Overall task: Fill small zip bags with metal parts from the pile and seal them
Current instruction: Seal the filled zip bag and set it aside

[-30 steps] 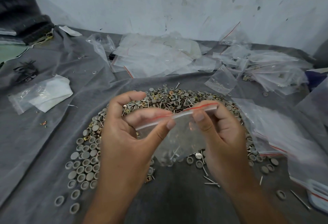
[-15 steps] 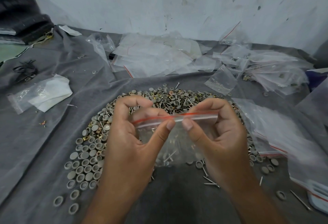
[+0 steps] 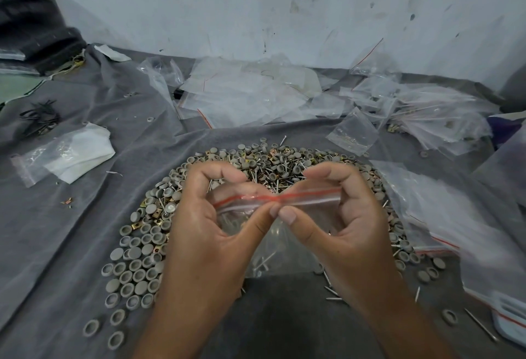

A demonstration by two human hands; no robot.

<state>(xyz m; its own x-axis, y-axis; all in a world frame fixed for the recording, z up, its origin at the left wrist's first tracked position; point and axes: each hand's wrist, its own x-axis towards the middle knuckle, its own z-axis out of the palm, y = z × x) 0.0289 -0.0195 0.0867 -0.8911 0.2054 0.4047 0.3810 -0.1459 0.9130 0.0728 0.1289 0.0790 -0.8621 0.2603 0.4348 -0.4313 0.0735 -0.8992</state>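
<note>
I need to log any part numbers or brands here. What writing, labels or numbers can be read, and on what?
None can be read.
Zip bag pinched by the left hand and right hand: only a red stripe, no print.
Small bag beyond the pile: faint marks, too blurred to read.

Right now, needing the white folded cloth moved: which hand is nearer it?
Left. The left hand pinches the bag nearer the cloth; the right hand is farther right.

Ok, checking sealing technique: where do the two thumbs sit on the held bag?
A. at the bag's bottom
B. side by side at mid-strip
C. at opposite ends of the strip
B: the left hand and right hand pinch the bag with thumb tips nearly touching at the middle of its red strip.
</note>
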